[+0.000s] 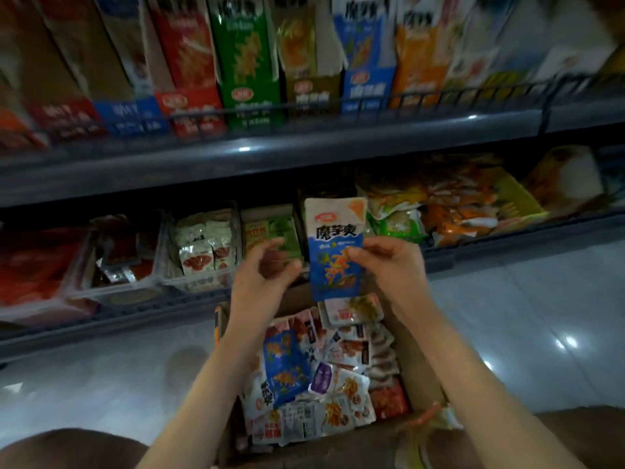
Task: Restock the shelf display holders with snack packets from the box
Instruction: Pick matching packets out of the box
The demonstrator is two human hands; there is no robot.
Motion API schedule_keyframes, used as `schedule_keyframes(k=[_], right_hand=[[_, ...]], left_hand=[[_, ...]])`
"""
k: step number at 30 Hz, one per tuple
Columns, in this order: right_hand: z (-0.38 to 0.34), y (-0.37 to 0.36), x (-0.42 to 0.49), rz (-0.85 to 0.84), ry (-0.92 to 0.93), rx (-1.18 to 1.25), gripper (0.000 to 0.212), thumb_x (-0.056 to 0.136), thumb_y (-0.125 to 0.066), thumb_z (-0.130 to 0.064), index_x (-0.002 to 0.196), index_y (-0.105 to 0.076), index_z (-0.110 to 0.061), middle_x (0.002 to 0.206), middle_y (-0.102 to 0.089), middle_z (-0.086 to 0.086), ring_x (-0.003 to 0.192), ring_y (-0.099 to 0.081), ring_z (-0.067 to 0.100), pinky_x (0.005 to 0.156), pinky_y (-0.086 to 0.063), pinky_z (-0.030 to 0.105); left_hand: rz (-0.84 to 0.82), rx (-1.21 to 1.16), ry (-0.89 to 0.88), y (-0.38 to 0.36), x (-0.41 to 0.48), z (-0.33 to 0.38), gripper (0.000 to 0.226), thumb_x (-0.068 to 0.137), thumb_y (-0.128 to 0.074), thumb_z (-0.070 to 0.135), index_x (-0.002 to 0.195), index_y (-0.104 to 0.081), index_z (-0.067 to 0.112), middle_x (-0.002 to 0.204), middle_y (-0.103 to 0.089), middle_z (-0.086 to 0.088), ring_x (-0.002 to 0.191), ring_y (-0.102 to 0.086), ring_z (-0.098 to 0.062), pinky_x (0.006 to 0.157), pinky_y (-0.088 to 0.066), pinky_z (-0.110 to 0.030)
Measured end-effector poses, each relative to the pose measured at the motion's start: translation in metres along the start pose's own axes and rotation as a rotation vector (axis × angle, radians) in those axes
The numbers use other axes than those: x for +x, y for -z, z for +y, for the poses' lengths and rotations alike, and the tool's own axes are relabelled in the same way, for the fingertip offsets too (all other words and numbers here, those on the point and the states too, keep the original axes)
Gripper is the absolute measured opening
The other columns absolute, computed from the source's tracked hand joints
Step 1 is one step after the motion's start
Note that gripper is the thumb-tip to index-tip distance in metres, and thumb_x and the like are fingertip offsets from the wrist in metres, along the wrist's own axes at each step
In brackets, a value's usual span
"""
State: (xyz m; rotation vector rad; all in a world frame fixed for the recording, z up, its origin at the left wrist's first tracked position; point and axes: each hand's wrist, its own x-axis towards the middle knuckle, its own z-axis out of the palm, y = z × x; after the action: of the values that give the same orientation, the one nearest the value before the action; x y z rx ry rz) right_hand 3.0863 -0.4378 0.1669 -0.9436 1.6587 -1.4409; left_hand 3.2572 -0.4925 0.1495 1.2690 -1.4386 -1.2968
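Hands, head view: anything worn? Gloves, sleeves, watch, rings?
Left hand and right hand are both bare, with no gloves. No sleeve shows on either arm up to the frame edge. No watch, bracelet or ring is visible, though the picture is too soft to rule out a thin one.

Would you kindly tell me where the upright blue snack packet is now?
Centre of the head view: the blue snack packet is pinched by the right hand, above the box, in front of the lower shelf.
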Motion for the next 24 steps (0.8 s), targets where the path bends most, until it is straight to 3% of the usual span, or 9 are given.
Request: schedule_keyframes(k=[3,7,9,12,16,20,24], right_hand=[[-0.053,0.029,0.024,0.169,0.129,0.079,0.024,0.079,-0.070,0.001,0.072,-0.068,-0.021,0.061,-0.069,-0.014,0.058,-0.061,-0.003,0.058,-0.046,0.014],[-0.121,0.053,0.066,0.321,0.223,0.246,0.014,0.082,-0.069,-0.001,0.082,-0.065,-0.014,0.074,-0.068,-0.005,0.062,-0.063,-0.002,0.061,-0.049,0.016],[-0.149,0.056,0.094,0.357,0.270,0.260,0.009,0.082,-0.069,-0.003,0.090,-0.067,-0.006,0.079,-0.067,-0.001,0.065,-0.063,-0.001,0.063,-0.050,0.016],[-0.178,0.049,0.137,0.349,0.295,0.196,0.019,0.083,-0.071,-0.007,0.100,-0.067,-0.002,0.084,-0.067,-0.002,0.075,-0.064,0.007,0.071,-0.053,0.022],[-0.187,0.039,0.179,0.318,0.268,0.091,0.017,0.084,-0.071,-0.015,0.101,-0.068,-0.010,0.082,-0.066,-0.009,0.079,-0.064,0.006,0.072,-0.054,0.023],[-0.184,0.033,0.204,0.301,0.252,0.072,0.014,0.084,-0.071,-0.016,0.098,-0.070,-0.013,0.092,-0.071,-0.002,0.089,-0.068,0.015,0.082,-0.057,0.039],[-0.180,0.024,0.215,0.266,0.264,0.002,0.006,0.083,-0.072,-0.018,0.089,-0.071,-0.019,0.088,-0.071,-0.004,0.087,-0.069,0.017,0.082,-0.057,0.044]], left_hand=[[0.024,0.062,-0.199,0.000,0.021,0.047,0.022,0.085,-0.065,0.003,0.099,-0.063,0.020,0.083,-0.062,0.007,0.071,-0.057,0.006,0.070,-0.046,-0.011],[0.136,0.230,-0.469,0.001,0.053,0.110,0.016,0.089,-0.061,0.008,0.096,-0.062,0.023,0.087,-0.063,0.007,0.077,-0.057,-0.001,0.070,-0.042,-0.007],[0.237,0.362,-0.651,0.001,0.075,0.137,0.013,0.089,-0.060,0.008,0.097,-0.065,0.017,0.092,-0.063,0.005,0.083,-0.057,-0.008,0.074,-0.042,-0.015],[0.365,0.605,-0.810,-0.005,0.118,0.163,0.015,0.087,-0.059,0.009,0.101,-0.067,0.009,0.097,-0.065,-0.006,0.094,-0.057,-0.024,0.079,-0.038,-0.027],[0.390,0.852,-0.855,-0.018,0.165,0.173,0.023,0.083,-0.062,0.014,0.103,-0.065,0.005,0.102,-0.062,-0.018,0.097,-0.057,-0.037,0.082,-0.043,-0.042],[0.323,0.955,-0.825,-0.026,0.182,0.168,0.034,0.087,-0.057,0.024,0.116,-0.061,0.007,0.114,-0.060,-0.021,0.107,-0.055,-0.038,0.094,-0.040,-0.049],[0.267,1.029,-0.781,-0.026,0.192,0.159,0.040,0.093,-0.051,0.031,0.126,-0.055,0.008,0.123,-0.056,-0.022,0.115,-0.051,-0.039,0.104,-0.036,-0.053]])
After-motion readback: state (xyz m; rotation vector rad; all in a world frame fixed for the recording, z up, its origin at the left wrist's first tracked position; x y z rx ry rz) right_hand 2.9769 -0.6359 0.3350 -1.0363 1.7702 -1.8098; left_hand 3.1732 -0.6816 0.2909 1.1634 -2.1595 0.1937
